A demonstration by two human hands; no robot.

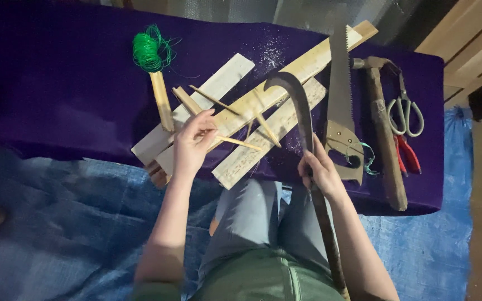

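Note:
My left hand (192,144) pinches a thin bamboo stick (240,142) that lies across flat wooden planks (263,97) on a purple-covered bench (68,83). My right hand (320,170) grips the long wooden handle of a curved sickle-like blade (297,100), whose hooked tip points left over the planks. More thin bamboo sticks (213,99) lie on the planks close to my left hand.
A hand saw (341,95) lies right of the sickle, then a hammer (385,128), scissors (405,108) and red-handled pliers (407,155). A coil of green wire (150,50) sits on a wooden peg at the back left. Blue tarp (57,223) covers the floor.

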